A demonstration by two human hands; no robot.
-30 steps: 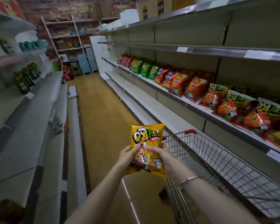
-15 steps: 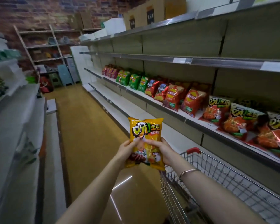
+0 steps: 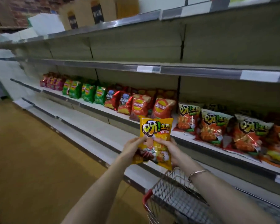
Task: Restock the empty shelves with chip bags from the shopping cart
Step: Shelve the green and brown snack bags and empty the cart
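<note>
Here the person holds a yellow chip bag upright in front of the body, a little below the middle of the view. The left hand grips the lower left edge of the bag, with the thumb on its front. The right hand grips the lower right edge, its fingers curled round the side. A thin bracelet sits on the right wrist.

At about 5 o'clock from the bag, under the right forearm, is the shopping cart, made of wire with a red corner; what lies inside it I cannot tell.

Behind the bag runs the middle shelf, which carries a row of chip bags. At 3 o'clock from the yellow bag stand the orange bags with the same kind of lettering. At 12 o'clock, just behind its top edge, are the red bags. Toward 10 o'clock follow the green bags and then the purple bags. Cardboard boxes stand on the top shelf at 11 o'clock. The brown floor fills the 8 o'clock side.
</note>
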